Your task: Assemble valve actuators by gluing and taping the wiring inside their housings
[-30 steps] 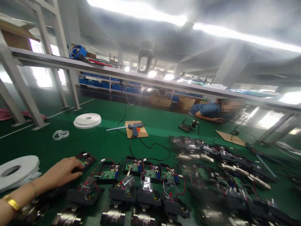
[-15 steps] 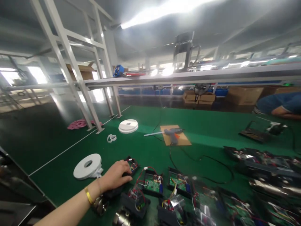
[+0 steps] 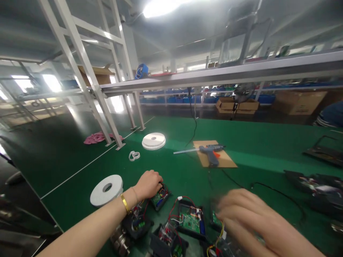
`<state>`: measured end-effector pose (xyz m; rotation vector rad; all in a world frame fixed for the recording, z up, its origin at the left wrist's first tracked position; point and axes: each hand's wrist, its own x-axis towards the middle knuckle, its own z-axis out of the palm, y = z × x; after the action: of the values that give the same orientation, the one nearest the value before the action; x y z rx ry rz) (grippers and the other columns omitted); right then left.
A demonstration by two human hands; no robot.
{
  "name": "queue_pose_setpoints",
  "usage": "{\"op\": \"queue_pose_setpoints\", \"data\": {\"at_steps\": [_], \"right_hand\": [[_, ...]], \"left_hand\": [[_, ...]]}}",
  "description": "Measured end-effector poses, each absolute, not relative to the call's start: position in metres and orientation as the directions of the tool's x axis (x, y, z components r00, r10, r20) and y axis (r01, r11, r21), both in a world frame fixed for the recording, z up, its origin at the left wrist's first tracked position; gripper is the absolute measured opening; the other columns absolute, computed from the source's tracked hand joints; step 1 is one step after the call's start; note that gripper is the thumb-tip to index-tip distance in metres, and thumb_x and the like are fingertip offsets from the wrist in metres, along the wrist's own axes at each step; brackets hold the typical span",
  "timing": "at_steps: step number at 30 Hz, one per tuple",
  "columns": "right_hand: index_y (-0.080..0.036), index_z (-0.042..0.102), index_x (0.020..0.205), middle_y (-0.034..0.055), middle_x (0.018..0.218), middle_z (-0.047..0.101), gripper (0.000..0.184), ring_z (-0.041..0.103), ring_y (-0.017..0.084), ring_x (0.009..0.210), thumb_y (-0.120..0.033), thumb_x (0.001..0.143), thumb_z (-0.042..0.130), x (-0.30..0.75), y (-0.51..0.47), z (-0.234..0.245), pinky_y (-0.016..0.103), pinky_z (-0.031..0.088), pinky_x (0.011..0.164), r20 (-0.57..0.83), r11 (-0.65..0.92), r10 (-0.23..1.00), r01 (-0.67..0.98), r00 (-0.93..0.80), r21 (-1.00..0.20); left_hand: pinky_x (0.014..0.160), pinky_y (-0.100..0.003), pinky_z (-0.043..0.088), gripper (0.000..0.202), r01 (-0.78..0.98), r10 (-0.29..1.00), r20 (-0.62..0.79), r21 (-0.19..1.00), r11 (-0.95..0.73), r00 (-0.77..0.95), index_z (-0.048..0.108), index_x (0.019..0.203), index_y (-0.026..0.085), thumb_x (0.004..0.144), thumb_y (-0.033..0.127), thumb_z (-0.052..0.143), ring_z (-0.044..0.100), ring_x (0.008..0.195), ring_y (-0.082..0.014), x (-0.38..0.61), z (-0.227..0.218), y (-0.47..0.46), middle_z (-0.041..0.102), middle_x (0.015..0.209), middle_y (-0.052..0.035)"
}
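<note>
My left hand (image 3: 150, 184) has its fingers curled over the far edge of a small black circuit-board housing (image 3: 160, 198), which stands tilted on the green table. My right hand (image 3: 241, 212) is smeared by motion above another black housing (image 3: 215, 218) with yellow and white wires; whether it touches that housing is hidden. Between the hands lies an open black housing (image 3: 190, 220) with a green board, red wires and a white connector. Nearer to me, a black unit (image 3: 138, 223) with wires and a metal cylindrical part (image 3: 120, 242) sit below my left wrist.
Beyond the hands, a glue gun (image 3: 211, 153) rests on a cardboard piece (image 3: 227, 161), its cable running right. White tape rolls (image 3: 106, 191) lie at left. More black units (image 3: 318, 187) stand at right. A raised shelf (image 3: 203, 75) crosses the back on metal posts.
My right hand has come into view from the lower right. My left hand still rests on its housing, which now shows more of its board. The camera view has shifted.
</note>
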<state>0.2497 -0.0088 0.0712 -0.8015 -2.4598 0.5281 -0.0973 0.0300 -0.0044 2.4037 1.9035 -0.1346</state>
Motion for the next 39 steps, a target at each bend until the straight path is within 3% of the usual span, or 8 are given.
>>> {"op": "queue_pose_setpoints", "data": {"at_steps": [2, 8, 11, 14, 23, 28, 34, 39], "right_hand": [[-0.028, 0.071, 0.098, 0.0046, 0.102, 0.070, 0.023, 0.061, 0.023, 0.098, -0.033, 0.103, 0.049, 0.209, 0.008, 0.065, 0.039, 0.051, 0.087, 0.186, 0.731, 0.607, 0.451, -0.773, -0.512], [-0.023, 0.073, 0.113, 0.0072, 0.112, 0.072, 0.024, 0.059, 0.027, 0.110, -0.024, 0.097, 0.055, 0.113, 0.051, 0.024, 0.042, 0.043, 0.094, -0.034, 0.760, 0.549, 0.515, -0.835, -0.396], [-0.024, 0.073, 0.115, 0.0083, 0.111, 0.072, 0.025, 0.059, 0.028, 0.109, -0.024, 0.095, 0.057, 0.092, 0.059, 0.005, 0.042, 0.043, 0.092, -0.065, 0.767, 0.531, 0.512, -0.845, -0.387], [-0.022, 0.072, 0.113, 0.0094, 0.110, 0.071, 0.024, 0.058, 0.029, 0.108, -0.027, 0.095, 0.058, 0.083, 0.062, -0.008, 0.043, 0.041, 0.091, -0.076, 0.777, 0.524, 0.512, -0.848, -0.366], [-0.025, 0.073, 0.106, 0.0085, 0.105, 0.067, 0.019, 0.053, 0.030, 0.105, -0.031, 0.094, 0.059, 0.081, 0.066, -0.020, 0.045, 0.037, 0.086, -0.080, 0.845, 0.444, 0.447, -0.892, -0.293], [-0.026, 0.073, 0.104, 0.0077, 0.103, 0.067, 0.018, 0.054, 0.029, 0.104, -0.031, 0.094, 0.059, 0.081, 0.069, -0.020, 0.045, 0.036, 0.086, -0.086, 0.855, 0.423, 0.429, -0.902, -0.291], [-0.024, 0.072, 0.107, 0.0080, 0.106, 0.067, 0.018, 0.054, 0.029, 0.106, -0.029, 0.092, 0.062, 0.081, 0.070, -0.018, 0.045, 0.037, 0.087, -0.086, 0.842, 0.432, 0.435, -0.898, -0.320], [-0.027, 0.071, 0.114, 0.0073, 0.112, 0.066, 0.022, 0.054, 0.028, 0.110, -0.030, 0.093, 0.063, 0.086, 0.068, -0.013, 0.044, 0.038, 0.091, -0.079, 0.818, 0.451, 0.447, -0.889, -0.361]], "left_hand": [[0.095, -0.046, 0.054, 0.021, 0.970, 0.963, -0.135, -0.043, -0.240, 0.232, 0.068, 0.097, 0.015, 0.096, 0.036, 0.064, 0.067, 0.101, -0.0215, -0.094, -0.010, 0.035, 0.071, 0.103, -0.0052], [0.092, -0.045, 0.054, 0.018, 0.964, 0.954, -0.155, -0.041, -0.264, 0.255, 0.069, 0.096, 0.016, 0.096, 0.033, 0.063, 0.067, 0.098, -0.0210, -0.099, -0.009, 0.036, 0.071, 0.096, -0.0037], [0.088, -0.043, 0.052, 0.015, 0.971, 0.963, -0.122, 0.016, -0.240, 0.240, 0.072, 0.101, 0.019, 0.095, 0.023, 0.059, 0.067, 0.096, -0.0230, -0.106, -0.001, 0.030, 0.074, 0.094, -0.0050], [0.083, -0.042, 0.050, 0.026, 0.976, 0.974, -0.087, 0.077, -0.204, 0.210, 0.075, 0.103, 0.023, 0.089, 0.017, 0.054, 0.067, 0.093, -0.0267, -0.113, 0.005, 0.023, 0.077, 0.094, -0.0071], [0.080, -0.040, 0.044, 0.035, 0.971, 0.989, -0.092, 0.221, -0.096, 0.119, 0.078, 0.101, 0.025, 0.083, 0.016, 0.050, 0.062, 0.086, -0.0258, -0.127, 0.010, -0.003, 0.073, 0.084, -0.0062], [0.079, -0.036, 0.045, 0.036, 0.929, 0.980, -0.143, 0.362, -0.080, 0.140, 0.076, 0.108, 0.033, 0.087, 0.017, 0.051, 0.062, 0.088, -0.0216, -0.138, 0.013, -0.029, 0.070, 0.085, -0.0014], [0.093, -0.042, 0.051, 0.038, 0.838, 0.988, -0.089, 0.543, -0.055, 0.123, 0.064, 0.132, 0.033, 0.098, 0.043, 0.049, 0.062, 0.105, -0.0254, -0.149, 0.001, -0.065, 0.069, 0.112, -0.0062], [0.108, -0.050, 0.050, 0.062, 0.871, 0.995, 0.092, 0.484, -0.085, 0.046, 0.039, 0.150, 0.043, 0.093, 0.055, 0.057, 0.055, 0.131, -0.0322, -0.159, -0.033, -0.094, 0.054, 0.148, -0.0060]]}}
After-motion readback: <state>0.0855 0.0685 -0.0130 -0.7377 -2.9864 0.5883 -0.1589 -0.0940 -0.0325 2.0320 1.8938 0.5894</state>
